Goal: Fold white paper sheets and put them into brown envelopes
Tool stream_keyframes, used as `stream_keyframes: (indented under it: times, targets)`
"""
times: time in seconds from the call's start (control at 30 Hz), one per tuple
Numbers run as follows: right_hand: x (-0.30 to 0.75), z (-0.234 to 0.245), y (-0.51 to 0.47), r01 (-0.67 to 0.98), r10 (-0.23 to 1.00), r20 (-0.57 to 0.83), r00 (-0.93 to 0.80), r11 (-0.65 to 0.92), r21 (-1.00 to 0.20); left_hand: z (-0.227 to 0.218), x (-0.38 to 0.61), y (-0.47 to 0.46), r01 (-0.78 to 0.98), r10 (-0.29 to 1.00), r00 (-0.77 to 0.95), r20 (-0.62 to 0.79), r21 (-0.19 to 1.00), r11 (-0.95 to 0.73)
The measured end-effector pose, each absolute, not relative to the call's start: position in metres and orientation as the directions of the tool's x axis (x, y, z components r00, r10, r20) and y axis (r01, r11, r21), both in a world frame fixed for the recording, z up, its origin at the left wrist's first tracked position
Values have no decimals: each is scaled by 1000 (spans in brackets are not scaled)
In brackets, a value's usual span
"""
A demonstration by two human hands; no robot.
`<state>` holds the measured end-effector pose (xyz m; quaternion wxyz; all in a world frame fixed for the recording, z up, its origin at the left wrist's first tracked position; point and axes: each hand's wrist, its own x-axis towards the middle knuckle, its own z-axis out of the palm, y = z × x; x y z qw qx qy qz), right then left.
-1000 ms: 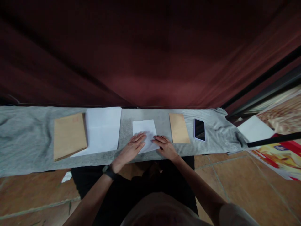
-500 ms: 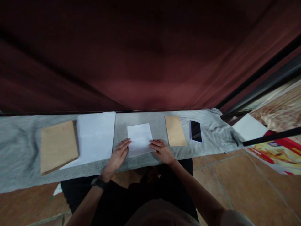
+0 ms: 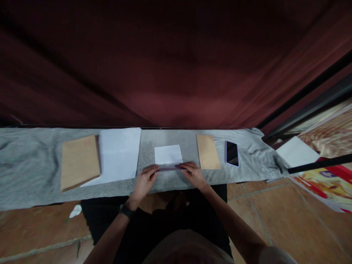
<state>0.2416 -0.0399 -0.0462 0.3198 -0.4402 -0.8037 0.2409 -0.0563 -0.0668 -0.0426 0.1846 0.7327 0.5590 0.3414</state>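
A small white sheet of paper [image 3: 168, 154] lies in front of me, its near part raised and bent up along the edge closest to me. My left hand [image 3: 147, 178] pinches that edge at its left corner, and my right hand [image 3: 193, 174] pinches it at the right corner. Both hands are closed on the paper, thumbs underneath or behind, partly hidden. To the right of my right hand lies a single brown envelope [image 3: 208, 152]. Left of my left hand are large white sheets [image 3: 119, 156], partly under a stack of brown envelopes [image 3: 79, 161].
A phone [image 3: 232, 153] with a pale case lies right of the single envelope. Grey cloth [image 3: 33, 168] covers the narrow table. A dark red curtain [image 3: 176, 91] hangs behind it. At the right stand a black bar [image 3: 319, 164], a white sheet and a colourful box [image 3: 327, 183].
Both hands have gone from resting flat at the paper's sides to gripping its near edge, which now lifts and bends up. The view has shifted slightly.
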Motion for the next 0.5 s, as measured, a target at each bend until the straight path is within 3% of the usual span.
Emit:
stream_keyframes:
  times: [0.27, 0.5]
  targets:
    - [230, -49, -28, 635, 931, 263, -254, 366, -680, -34, -53, -62, 631, 972, 78, 222, 744, -220]
    - [220, -49, -16, 658, 956, 224, -187, 291, -695, -34, -40, -55, 605, 982, -155, 110, 796, 7]
